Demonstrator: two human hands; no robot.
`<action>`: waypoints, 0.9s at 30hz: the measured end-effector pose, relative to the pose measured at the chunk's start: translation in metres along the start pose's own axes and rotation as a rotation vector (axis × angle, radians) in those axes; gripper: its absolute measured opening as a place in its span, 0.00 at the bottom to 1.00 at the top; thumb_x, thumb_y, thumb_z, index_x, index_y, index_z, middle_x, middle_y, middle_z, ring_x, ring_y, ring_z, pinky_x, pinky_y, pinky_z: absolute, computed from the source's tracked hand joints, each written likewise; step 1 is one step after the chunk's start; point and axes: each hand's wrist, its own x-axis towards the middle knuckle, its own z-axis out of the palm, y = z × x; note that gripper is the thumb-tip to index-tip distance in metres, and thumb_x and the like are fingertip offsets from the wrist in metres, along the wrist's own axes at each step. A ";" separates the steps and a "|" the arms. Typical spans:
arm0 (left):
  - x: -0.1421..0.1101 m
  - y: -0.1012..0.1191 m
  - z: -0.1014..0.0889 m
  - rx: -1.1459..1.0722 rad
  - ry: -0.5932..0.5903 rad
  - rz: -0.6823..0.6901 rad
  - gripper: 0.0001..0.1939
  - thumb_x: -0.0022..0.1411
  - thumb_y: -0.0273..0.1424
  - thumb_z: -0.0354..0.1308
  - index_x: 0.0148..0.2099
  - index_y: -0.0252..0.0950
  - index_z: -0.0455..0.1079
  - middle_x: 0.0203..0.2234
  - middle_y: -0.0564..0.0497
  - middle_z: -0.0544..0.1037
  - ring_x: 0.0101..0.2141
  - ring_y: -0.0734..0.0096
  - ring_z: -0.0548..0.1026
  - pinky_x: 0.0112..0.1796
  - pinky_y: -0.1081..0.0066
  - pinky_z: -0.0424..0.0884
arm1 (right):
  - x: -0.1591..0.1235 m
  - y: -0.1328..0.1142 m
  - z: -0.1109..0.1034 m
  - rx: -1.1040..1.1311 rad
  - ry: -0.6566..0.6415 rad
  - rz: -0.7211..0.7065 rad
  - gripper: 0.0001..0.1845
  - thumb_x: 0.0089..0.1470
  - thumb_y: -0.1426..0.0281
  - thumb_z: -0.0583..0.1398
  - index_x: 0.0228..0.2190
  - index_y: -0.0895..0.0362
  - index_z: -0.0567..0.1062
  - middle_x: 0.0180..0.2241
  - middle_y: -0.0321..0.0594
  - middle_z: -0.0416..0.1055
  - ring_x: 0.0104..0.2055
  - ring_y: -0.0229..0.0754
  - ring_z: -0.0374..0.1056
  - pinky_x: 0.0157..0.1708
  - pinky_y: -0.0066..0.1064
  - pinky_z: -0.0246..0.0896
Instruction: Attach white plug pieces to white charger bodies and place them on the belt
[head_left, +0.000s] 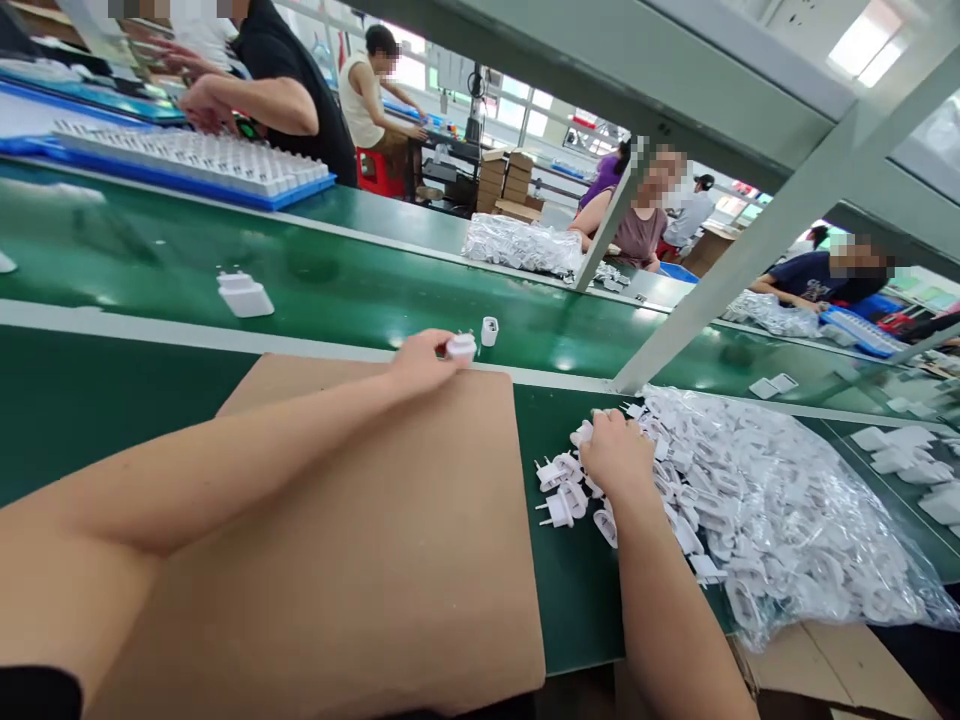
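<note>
My left hand (429, 360) is closed on a white two-pin plug charger (461, 348), held over the near edge of the green conveyor belt. Just right of it on the belt stands a white charger housing (490, 331) with its end facing up. My right hand (619, 450) reaches into loose white two-pin plug covers (561, 505) beside a clear plastic bag (795, 500) full of them. Its fingers curl round a white plug cover (582, 433), partly hidden by the hand.
A brown cardboard sheet (390, 530) covers the bench before me. Another white charger (246, 294) lies on the belt, left. A slanting metal post (720, 270) rises behind my right hand. White housings (904, 460) lie far right. Across the belt, people work beside a blue tray (281, 195).
</note>
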 end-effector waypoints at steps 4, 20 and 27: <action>0.059 -0.030 -0.011 0.201 0.100 -0.151 0.18 0.58 0.37 0.64 0.49 0.36 0.77 0.46 0.44 0.82 0.46 0.52 0.78 0.47 0.64 0.71 | 0.010 0.011 0.004 0.048 -0.189 0.075 0.17 0.55 0.80 0.57 0.44 0.58 0.79 0.47 0.56 0.74 0.44 0.57 0.74 0.40 0.44 0.64; 0.089 0.012 0.049 0.190 0.091 -0.196 0.29 0.62 0.39 0.64 0.60 0.26 0.68 0.56 0.28 0.75 0.57 0.43 0.72 0.55 0.57 0.67 | 0.008 -0.012 0.016 1.153 -0.121 0.012 0.22 0.41 0.65 0.71 0.39 0.53 0.73 0.35 0.36 0.77 0.35 0.42 0.74 0.39 0.36 0.70; 0.017 0.027 0.027 0.115 -0.065 0.124 0.24 0.65 0.36 0.59 0.61 0.38 0.73 0.54 0.45 0.79 0.54 0.54 0.76 0.56 0.63 0.69 | 0.000 -0.027 -0.001 1.509 -0.273 -0.015 0.26 0.39 0.65 0.73 0.42 0.53 0.75 0.40 0.38 0.77 0.43 0.42 0.76 0.52 0.38 0.69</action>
